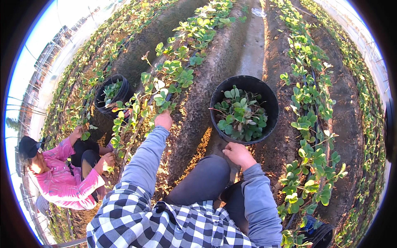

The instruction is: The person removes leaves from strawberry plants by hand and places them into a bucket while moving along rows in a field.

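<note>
My left hand (pixel 164 120) reaches into the row of strawberry plants (pixel 183 76) on the raised soil bed to my left. Leaves cover its fingertips, so whether it grips a stem cannot be told. Just below the near rim of a black plastic bucket (pixel 214 124) is my right hand (pixel 238 153), its fingers curled in with nothing visible in them. A heap of picked strawberry leaves (pixel 242 114) lies inside the bucket. The bucket stands in the furrow in front of my knees.
Across the left bed a co-worker in a pink shirt (pixel 68 179) crouches, hands among plants. Beside them a smaller black bucket (pixel 107 104) holds leaves. Another strawberry row (pixel 310 124) runs along my right. A dark container (pixel 322 234) lies at lower right; white plastic (pixel 258 12) lies up the furrow.
</note>
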The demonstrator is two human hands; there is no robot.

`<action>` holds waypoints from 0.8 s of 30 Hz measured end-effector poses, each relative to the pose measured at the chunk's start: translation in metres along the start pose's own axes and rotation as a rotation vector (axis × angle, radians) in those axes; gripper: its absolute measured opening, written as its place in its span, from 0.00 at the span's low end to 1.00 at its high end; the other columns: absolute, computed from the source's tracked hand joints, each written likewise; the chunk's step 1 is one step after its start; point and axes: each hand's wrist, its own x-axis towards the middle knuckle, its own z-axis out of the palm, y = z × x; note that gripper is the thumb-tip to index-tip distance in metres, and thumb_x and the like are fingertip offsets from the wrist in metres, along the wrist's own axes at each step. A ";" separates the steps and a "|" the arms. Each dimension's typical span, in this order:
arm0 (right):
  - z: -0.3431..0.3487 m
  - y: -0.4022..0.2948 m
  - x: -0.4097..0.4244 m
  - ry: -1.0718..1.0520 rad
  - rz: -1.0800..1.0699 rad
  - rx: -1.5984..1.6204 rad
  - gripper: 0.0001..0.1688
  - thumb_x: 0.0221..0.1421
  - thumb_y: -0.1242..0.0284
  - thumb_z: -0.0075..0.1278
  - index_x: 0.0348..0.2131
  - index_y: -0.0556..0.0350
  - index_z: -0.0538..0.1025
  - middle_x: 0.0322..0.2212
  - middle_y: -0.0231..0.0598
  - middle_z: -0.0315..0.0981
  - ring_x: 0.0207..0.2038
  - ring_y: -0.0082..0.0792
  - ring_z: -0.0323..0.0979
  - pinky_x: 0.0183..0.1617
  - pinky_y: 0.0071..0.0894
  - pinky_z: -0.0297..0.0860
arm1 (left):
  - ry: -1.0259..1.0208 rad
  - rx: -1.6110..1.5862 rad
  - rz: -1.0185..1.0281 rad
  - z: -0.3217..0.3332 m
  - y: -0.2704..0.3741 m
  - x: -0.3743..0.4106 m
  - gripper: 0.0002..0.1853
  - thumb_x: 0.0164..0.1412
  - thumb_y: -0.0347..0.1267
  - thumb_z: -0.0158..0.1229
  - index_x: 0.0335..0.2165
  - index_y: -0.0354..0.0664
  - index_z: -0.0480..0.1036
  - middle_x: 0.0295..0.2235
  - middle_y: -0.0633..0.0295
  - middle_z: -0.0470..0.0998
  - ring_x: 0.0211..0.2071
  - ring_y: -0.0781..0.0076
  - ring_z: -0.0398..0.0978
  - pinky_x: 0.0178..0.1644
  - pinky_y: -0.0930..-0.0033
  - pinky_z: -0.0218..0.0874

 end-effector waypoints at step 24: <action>0.004 0.003 0.005 0.012 -0.057 -0.056 0.17 0.48 0.64 0.50 0.32 0.60 0.74 0.28 0.49 0.74 0.34 0.47 0.72 0.38 0.39 0.66 | -0.260 0.033 0.169 0.000 -0.016 0.025 0.26 0.51 0.30 0.44 0.51 0.58 0.64 0.43 0.58 0.73 0.43 0.54 0.72 0.49 0.60 0.62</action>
